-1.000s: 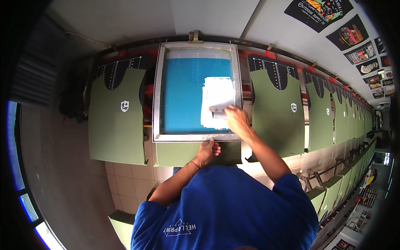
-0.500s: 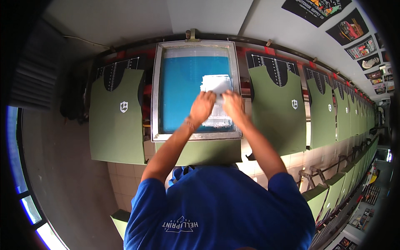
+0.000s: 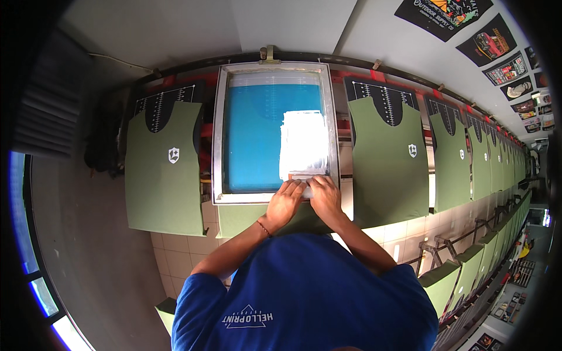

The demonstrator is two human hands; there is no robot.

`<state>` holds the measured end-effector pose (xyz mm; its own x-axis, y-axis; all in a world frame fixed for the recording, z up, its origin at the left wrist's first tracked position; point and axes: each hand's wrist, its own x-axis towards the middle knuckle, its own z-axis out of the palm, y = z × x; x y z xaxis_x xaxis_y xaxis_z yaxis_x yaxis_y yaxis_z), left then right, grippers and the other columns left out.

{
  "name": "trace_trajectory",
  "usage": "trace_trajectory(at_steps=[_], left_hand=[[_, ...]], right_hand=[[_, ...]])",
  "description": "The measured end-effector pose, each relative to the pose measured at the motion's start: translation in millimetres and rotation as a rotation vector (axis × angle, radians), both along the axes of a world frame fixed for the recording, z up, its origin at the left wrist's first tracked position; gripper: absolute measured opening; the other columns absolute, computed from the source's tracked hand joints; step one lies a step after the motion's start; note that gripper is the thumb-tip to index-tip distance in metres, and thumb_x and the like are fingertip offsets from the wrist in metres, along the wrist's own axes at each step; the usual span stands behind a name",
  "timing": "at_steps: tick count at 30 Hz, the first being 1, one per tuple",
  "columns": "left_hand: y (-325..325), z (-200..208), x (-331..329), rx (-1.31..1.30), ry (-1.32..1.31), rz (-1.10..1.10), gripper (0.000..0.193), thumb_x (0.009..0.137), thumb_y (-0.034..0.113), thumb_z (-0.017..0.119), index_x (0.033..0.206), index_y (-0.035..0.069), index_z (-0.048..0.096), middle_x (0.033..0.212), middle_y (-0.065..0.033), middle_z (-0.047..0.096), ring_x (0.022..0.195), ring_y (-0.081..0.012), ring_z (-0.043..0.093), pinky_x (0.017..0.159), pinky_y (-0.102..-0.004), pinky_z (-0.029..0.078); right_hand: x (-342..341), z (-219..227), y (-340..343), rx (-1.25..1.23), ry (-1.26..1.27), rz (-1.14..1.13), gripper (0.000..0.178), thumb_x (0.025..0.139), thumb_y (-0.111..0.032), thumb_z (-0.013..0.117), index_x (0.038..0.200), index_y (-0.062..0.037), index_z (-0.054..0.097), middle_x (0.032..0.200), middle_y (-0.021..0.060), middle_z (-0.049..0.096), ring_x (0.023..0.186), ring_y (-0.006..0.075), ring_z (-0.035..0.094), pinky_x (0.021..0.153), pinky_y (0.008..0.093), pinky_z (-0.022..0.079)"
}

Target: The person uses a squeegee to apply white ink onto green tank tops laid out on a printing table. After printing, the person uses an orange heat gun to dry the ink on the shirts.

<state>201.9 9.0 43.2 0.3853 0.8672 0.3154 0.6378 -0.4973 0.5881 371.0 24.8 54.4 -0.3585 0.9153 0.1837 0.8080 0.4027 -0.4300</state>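
Note:
A metal-framed printing screen (image 3: 218,140) with blue mesh (image 3: 252,134) lies over a green shirt (image 3: 246,219), which shows only below the frame's near edge. White ink (image 3: 304,140) covers a rectangle on the mesh's right side. At the near end of this patch, my left hand (image 3: 284,202) and my right hand (image 3: 325,198) grip a squeegee (image 3: 308,192) side by side. Both hands are closed with the fingers curled over its far side. Most of the squeegee is hidden by my fingers.
Left of the screen, a green shirt (image 3: 164,193) with a small white shield print lies on a dark board. To the right, another printed shirt (image 3: 389,175) begins a long row. A clamp (image 3: 270,54) sits on the rail behind the screen. Tiled floor (image 3: 181,251) shows below.
Both hands have drawn the squeegee toward me, from mid-patch to the screen's near edge. The white ink behind it is now a smoother, more even rectangle.

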Motion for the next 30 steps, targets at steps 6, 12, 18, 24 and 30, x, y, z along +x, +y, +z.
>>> trace_trajectory(at_steps=[6,12,18,24,30], left_hand=[[74.4,-23.2,-4.8,0.002,-0.064,0.043,0.036,0.081,0.007,0.062,0.115,0.002,0.056,0.106,-0.0181,0.062,0.100,-0.0365,0.058,0.091,-0.0437,0.048],[154.8,7.0,-3.2,0.011,-0.040,0.085,0.034,0.080,0.013,0.070,0.112,0.003,0.062,0.108,-0.0161,0.066,0.100,-0.0360,0.061,0.088,-0.0424,0.050],[57.0,13.7,-4.9,0.043,-0.006,0.058,0.032,0.085,0.011,0.061,0.115,0.003,0.058,0.099,-0.0156,0.063,0.093,-0.0330,0.061,0.085,-0.0421,0.050],[-19.5,-9.9,-2.7,0.094,0.030,0.060,0.043,0.077,0.006,0.064,0.119,0.005,0.057,0.107,-0.0097,0.063,0.095,-0.0275,0.059,0.083,-0.0400,0.048],[44.8,-32.8,-3.3,0.056,-0.033,0.085,0.048,0.071,0.002,0.066,0.118,0.005,0.058,0.098,-0.0117,0.063,0.086,-0.0308,0.058,0.080,-0.0430,0.047]], right_hand=[[-6.9,-25.0,84.0,0.068,-0.036,-0.028,0.023,0.069,0.005,0.061,0.091,-0.0018,0.066,0.096,0.0145,0.066,0.092,0.0350,0.063,0.078,0.0446,0.054],[-5.3,-8.1,170.7,0.087,-0.082,0.032,0.011,0.072,0.001,0.062,0.082,-0.0013,0.066,0.089,0.0170,0.065,0.084,0.0356,0.065,0.077,0.0438,0.053],[-0.8,1.8,68.5,0.089,0.010,0.051,0.022,0.072,0.005,0.056,0.092,0.0009,0.066,0.097,0.0147,0.064,0.093,0.0355,0.060,0.083,0.0431,0.051],[-4.2,-7.5,-16.5,0.027,-0.026,-0.013,0.025,0.077,0.002,0.056,0.099,-0.0009,0.066,0.100,0.0105,0.064,0.098,0.0297,0.060,0.082,0.0422,0.052],[-7.7,-24.4,55.4,0.067,-0.019,-0.037,0.023,0.073,0.003,0.056,0.094,-0.0008,0.067,0.100,0.0131,0.065,0.098,0.0329,0.060,0.083,0.0407,0.052]])
